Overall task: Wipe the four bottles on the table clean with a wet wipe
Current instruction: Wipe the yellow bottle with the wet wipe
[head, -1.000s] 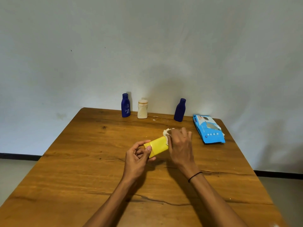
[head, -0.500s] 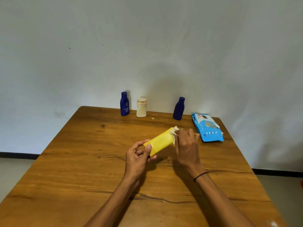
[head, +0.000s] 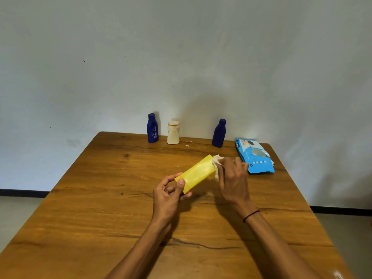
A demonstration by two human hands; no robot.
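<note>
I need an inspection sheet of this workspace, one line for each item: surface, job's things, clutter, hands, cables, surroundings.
Surface: wooden table, with dark cracks across the near part.
Job's things: yellow bottle held above the table; left blue bottle, cream bottle and right blue bottle upright along the far edge; white wet wipe at the yellow bottle's far end.
Clutter: blue wipes pack lying flat at the far right.
Hands: left hand has its grip on the yellow bottle's near end; right hand holds the wipe against the bottle.
Cables: nothing seen.
Surroundings: pale wall behind the table; dark skirting at floor level.
</note>
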